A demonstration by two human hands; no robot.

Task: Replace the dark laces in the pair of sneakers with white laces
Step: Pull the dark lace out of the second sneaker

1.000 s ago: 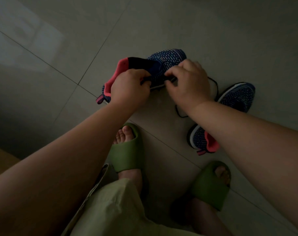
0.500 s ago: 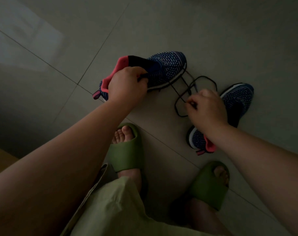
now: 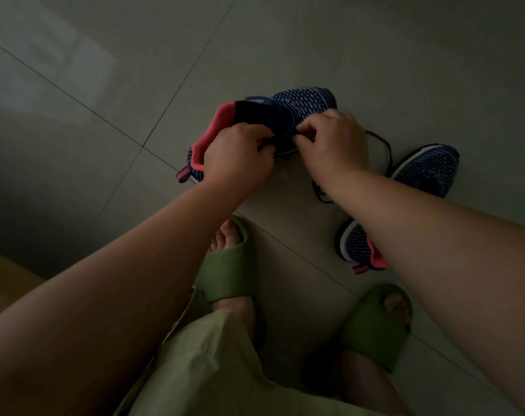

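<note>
A navy knit sneaker (image 3: 303, 100) with a pink collar is tipped up off the grey tiled floor. My left hand (image 3: 237, 154) grips it at the tongue and side. My right hand (image 3: 330, 145) pinches the dark lace at the sneaker's eyelets, fingers curled. The loose dark lace (image 3: 385, 148) loops out behind my right hand and trails down to the floor by my wrist. The second navy sneaker (image 3: 426, 169) lies on the floor to the right, partly hidden by my right forearm. No white laces are in view.
My feet in green slides (image 3: 231, 265) (image 3: 375, 322) stand on the tiled floor (image 3: 315, 40) just below the sneakers. Pale green clothing (image 3: 210, 370) fills the bottom centre. A wooden surface (image 3: 3, 280) shows at the lower left edge.
My right hand pulled the lace away toward the right sneaker half a second ago, and has now come back to the eyelets of the held sneaker. My left hand stays in place.
</note>
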